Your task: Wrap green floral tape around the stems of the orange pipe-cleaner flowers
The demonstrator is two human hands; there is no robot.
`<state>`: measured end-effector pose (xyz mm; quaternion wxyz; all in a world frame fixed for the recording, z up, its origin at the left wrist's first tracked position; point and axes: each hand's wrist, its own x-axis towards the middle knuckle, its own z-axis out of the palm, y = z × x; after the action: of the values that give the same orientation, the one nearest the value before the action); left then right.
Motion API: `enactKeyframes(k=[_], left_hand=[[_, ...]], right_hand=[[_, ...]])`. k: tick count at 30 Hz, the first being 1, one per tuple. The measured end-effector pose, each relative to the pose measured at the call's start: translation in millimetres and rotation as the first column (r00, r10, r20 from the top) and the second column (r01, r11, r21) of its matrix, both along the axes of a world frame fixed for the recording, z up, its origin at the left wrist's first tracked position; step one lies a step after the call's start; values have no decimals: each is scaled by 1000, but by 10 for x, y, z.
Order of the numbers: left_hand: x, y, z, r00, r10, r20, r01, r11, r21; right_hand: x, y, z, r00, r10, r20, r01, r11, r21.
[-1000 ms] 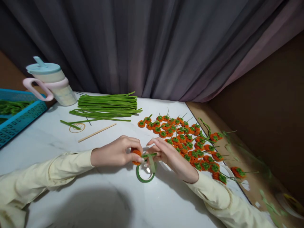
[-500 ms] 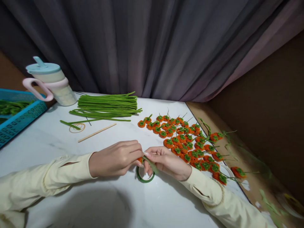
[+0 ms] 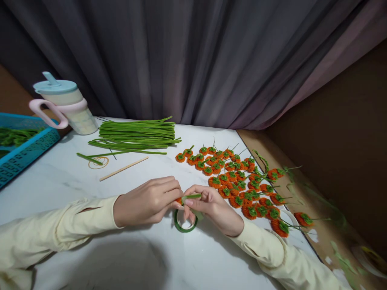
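Observation:
My left hand (image 3: 151, 201) is closed, pinching a small orange pipe-cleaner fruit (image 3: 179, 200); its fingers cover most of it. From the fruit a short green stem (image 3: 193, 196) points right, across the fingers of my right hand (image 3: 213, 207). That hand is closed too, its thumb and forefinger meeting at the stem's base on a strip of green floral tape. The green tape roll (image 3: 186, 230) hangs around its lower fingers, just above the table. To the right lie several finished-looking orange fruits (image 3: 231, 177) with green tops and thin stems.
Green pipe cleaners (image 3: 137, 133) lie bundled at the back, near rubber bands (image 3: 98, 162) and a wooden stick (image 3: 123, 168). A lidded tumbler (image 3: 68, 106) and a blue basket (image 3: 30, 155) with green pieces stand left. Scraps (image 3: 341, 257) lie beyond the table's right edge.
The green stem now shows pointing right between my hands, where a stretched strip of tape was before. My right fingers have shifted slightly; the left hand has hardly moved.

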<state>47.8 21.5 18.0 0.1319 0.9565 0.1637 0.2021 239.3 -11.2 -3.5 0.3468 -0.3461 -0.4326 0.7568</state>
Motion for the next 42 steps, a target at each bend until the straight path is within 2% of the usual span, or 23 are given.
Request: enactKeyframes(k=[6,8,12,14,16,21,27,29,30,33,35,37,39,42], left_hand=[[8,-29,22,991,32,131,-11,987,-159],[14,-36,45,986,45,162,-6,972,-234],[24,-44,72,986,90,140,-32,928,-371],[24,-45,60,987,79,143,-22,931,-364],[22,-41,34,985,33,170,18,957,-288],[5,-18,-41,982,-61,181,75,995,-71],[-14,-6,-87,984,-79,163,69,995,71],[-11,-2,-99,983,-76,164,68,996,56],[-5,3,-103,983,-65,169,65,998,9],[23,44,-117,985,10,171,33,968,-249],[45,90,-129,988,86,130,-17,889,-457],[61,144,-146,988,134,71,-54,748,-661],[70,194,-167,990,137,34,-47,550,-834],[73,240,-201,993,117,16,-17,278,-960]], right_hand=[[-32,-89,-20,994,-90,63,79,984,160],[-21,-99,-25,985,-112,129,75,961,265],[21,-87,-9,932,-189,308,-12,835,550],[39,-73,13,909,-216,356,-53,787,614],[49,-60,38,906,-202,373,-67,801,596],[41,-53,62,968,-58,244,-29,940,339],[25,-37,40,996,-24,90,9,985,171],[24,-19,8,997,-30,68,19,987,161],[25,-10,-15,997,-38,67,26,986,167],[35,11,-97,990,-65,127,31,967,253],[51,15,-151,969,-100,226,1,916,400],[73,14,-201,925,-171,338,-71,798,598],[95,15,-252,875,-272,401,-168,605,778],[121,32,-320,821,-412,395,-318,244,916]])
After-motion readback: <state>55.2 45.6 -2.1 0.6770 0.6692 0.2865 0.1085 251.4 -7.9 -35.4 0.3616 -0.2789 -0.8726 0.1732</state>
